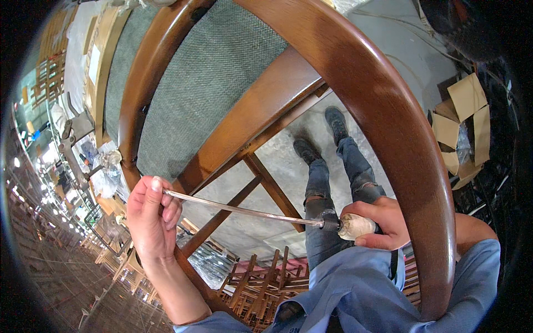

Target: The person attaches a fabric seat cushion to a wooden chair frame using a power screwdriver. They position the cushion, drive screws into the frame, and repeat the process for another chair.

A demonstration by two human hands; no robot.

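Observation:
A long-shafted screwdriver (250, 212) lies nearly level across the view, in front of my body. My right hand (383, 221) is closed around its handle end, which has a whitish wrapped part and a dark collar. My left hand (152, 216) pinches the far end of the shaft between thumb and fingers; whether a screw sits at that tip I cannot tell. Around the tool stands a chair with a glossy brown wooden frame (383, 94) and grey-green woven upholstery (205, 83). One curved frame piece passes over my right forearm and partly hides it.
An open cardboard box (477, 136) stands on the right with clear plastic inside. Dark metal clamp-like hardware (69, 139) is at the left, near plastic-wrapped items. Wooden parts (266, 280) are stacked low in the view. My legs and dark shoes (307, 151) are beneath the chair frame.

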